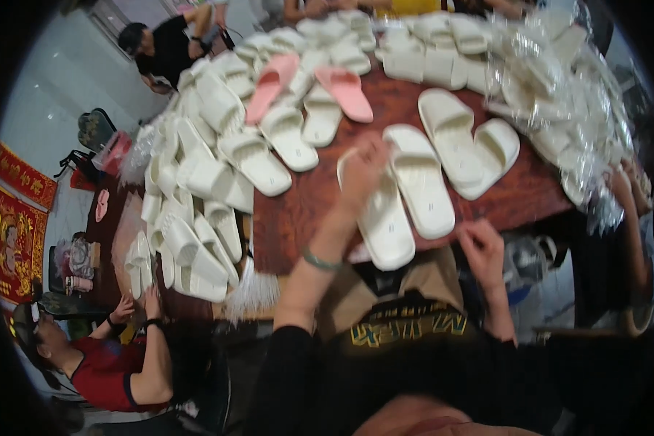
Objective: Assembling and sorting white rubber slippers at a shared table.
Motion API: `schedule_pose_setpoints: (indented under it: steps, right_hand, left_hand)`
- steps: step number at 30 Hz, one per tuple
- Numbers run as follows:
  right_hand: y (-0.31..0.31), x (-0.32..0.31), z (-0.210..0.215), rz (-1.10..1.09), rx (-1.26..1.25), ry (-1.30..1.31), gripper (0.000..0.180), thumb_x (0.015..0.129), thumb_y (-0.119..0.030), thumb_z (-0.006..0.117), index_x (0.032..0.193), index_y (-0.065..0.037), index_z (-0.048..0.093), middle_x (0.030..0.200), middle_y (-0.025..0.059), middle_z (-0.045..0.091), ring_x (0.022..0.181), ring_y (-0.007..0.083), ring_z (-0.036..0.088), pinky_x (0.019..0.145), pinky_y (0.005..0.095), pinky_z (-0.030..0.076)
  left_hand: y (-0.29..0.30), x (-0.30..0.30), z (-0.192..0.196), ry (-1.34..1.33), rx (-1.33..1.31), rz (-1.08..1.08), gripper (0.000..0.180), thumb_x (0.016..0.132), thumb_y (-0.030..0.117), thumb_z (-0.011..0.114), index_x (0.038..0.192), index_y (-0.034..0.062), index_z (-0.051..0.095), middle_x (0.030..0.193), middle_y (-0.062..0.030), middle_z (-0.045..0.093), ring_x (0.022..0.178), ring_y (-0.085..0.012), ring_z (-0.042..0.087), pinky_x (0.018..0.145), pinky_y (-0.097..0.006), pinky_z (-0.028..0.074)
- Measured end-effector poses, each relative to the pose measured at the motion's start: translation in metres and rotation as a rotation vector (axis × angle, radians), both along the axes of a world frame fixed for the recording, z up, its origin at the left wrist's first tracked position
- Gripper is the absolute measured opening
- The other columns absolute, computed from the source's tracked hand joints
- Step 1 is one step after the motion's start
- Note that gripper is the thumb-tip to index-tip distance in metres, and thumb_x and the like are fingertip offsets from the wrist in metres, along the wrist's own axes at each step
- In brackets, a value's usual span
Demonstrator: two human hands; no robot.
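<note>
A pair of white slide slippers lies side by side at the near table edge, toes away from me. My left hand [368,168] is over the strap end of the left slipper [389,231]. Motion blurs its fingers, so I cannot tell whether they grip it. Touching that slipper is the right slipper [430,195], flat on the table. By the table edge, just right of its heel, my right hand [482,247] has its fingers curled in. Whatever they hold, if anything, is hidden. Beyond it rest two more white slippers [466,166], one partly over the other.
White slippers [203,160] are heaped along the table's left and far sides, with two pink slippers [272,87] among them. Clear-bagged slippers [552,87] pile up at right. A co-worker in red [112,370] handles a white slipper [138,261] at lower left; other people stand around the table [305,232].
</note>
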State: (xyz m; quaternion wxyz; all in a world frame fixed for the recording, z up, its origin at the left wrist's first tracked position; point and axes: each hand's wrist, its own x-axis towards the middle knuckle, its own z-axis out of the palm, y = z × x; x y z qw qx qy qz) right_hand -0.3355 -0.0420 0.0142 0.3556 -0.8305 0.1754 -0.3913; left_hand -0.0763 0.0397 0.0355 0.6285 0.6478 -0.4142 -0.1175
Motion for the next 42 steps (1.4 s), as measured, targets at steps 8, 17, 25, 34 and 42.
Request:
schedule_pose_setpoints:
  steps: [8, 17, 25, 34, 42]
  right_hand:
    - [0.003, 0.024, -0.006, -0.076, 0.009, 0.074, 0.007, 0.078, 0.001, 0.063, 0.085, 0.000, 0.063, 0.065, 0.0054, 0.049, 0.055, 0.0128, 0.047, 0.050, 0.0248, 0.036]
    - [0.027, 0.052, -0.016, -0.081, -0.319, 0.056, 0.013, 0.074, 0.000, 0.064, 0.087, -0.003, 0.062, 0.070, 0.0076, 0.054, 0.054, 0.0221, 0.055, 0.047, 0.0305, 0.044]
    - [0.027, 0.123, -0.018, 0.062, -0.668, 0.314, 0.010, 0.073, -0.006, 0.058, 0.068, -0.005, 0.049, 0.069, 0.0093, 0.053, 0.059, 0.0222, 0.060, 0.046, 0.0330, 0.046]
    - [0.006, 0.154, -0.034, 0.038, -0.659, 0.447, 0.006, 0.081, -0.011, 0.058, 0.078, -0.006, 0.055, 0.065, 0.0097, 0.058, 0.057, 0.0259, 0.061, 0.050, 0.0361, 0.047]
    - [0.009, 0.156, -0.036, -0.027, -0.694, 0.339, 0.004, 0.072, -0.005, 0.055, 0.075, -0.006, 0.053, 0.065, 0.0080, 0.058, 0.058, 0.0217, 0.063, 0.047, 0.0334, 0.050]
  left_hand:
    - [-0.009, 0.100, -0.055, -0.063, 0.100, 0.293, 0.032, 0.089, 0.026, 0.055, 0.091, -0.0051, 0.063, 0.079, -0.0116, 0.066, 0.073, -0.0151, 0.059, 0.068, -0.029, 0.046]
    - [0.001, 0.088, -0.072, -0.214, 0.282, 0.279, 0.037, 0.087, 0.030, 0.056, 0.093, -0.0047, 0.064, 0.078, -0.0138, 0.067, 0.072, -0.0169, 0.061, 0.068, -0.029, 0.046]
    - [-0.001, 0.103, -0.075, -0.450, 0.207, 0.453, 0.035, 0.090, 0.018, 0.041, 0.079, -0.0092, 0.059, 0.077, -0.0276, 0.060, 0.077, -0.0432, 0.055, 0.071, -0.049, 0.041]
    - [0.005, 0.087, -0.055, -0.302, 0.419, 0.308, 0.050, 0.092, 0.037, 0.037, 0.073, -0.0029, 0.061, 0.076, -0.0248, 0.060, 0.075, -0.0422, 0.057, 0.069, -0.048, 0.042]
    - [-0.035, 0.112, -0.056, -0.056, 0.471, -0.019, 0.056, 0.089, 0.049, 0.046, 0.090, -0.0032, 0.066, 0.078, -0.0116, 0.066, 0.076, -0.0191, 0.060, 0.074, -0.030, 0.046]
